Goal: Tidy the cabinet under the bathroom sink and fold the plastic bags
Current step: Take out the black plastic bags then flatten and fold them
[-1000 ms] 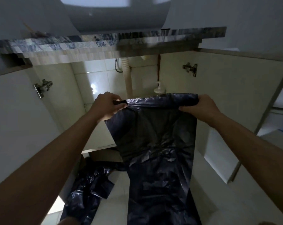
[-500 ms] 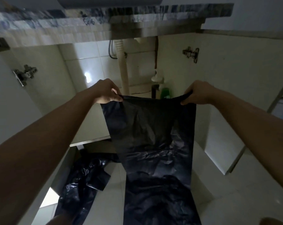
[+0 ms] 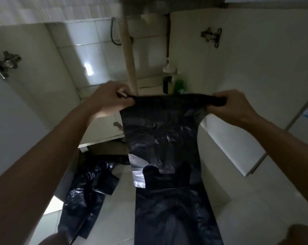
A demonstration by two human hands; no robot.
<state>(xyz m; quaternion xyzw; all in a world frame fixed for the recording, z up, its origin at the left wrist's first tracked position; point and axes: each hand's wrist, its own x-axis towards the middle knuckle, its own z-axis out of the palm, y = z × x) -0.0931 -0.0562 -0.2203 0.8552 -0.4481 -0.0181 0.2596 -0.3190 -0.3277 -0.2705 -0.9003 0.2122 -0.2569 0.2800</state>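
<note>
A black plastic bag [image 3: 163, 131] hangs stretched between my two hands in front of the open cabinet under the sink. My left hand [image 3: 110, 99] pinches its top left corner. My right hand [image 3: 232, 105] grips the bunched top right corner. The lower part of the bag trails down onto the floor, with its handles [image 3: 167, 175] lying folded over it. A second black bag [image 3: 86, 191] lies crumpled on the floor to the left, below my left forearm.
Inside the cabinet stand a white drain pipe [image 3: 129, 57], a green bottle [image 3: 179, 84] and a dark bottle [image 3: 167, 84] at the back. Both cabinet doors stand open, with hinges [image 3: 211, 36] showing. The floor is pale tile [image 3: 255, 200].
The camera view has tilted downward, so the countertop edge has left the frame. Both hands have lowered the bag's top edge, and more of the bag now lies on the floor.
</note>
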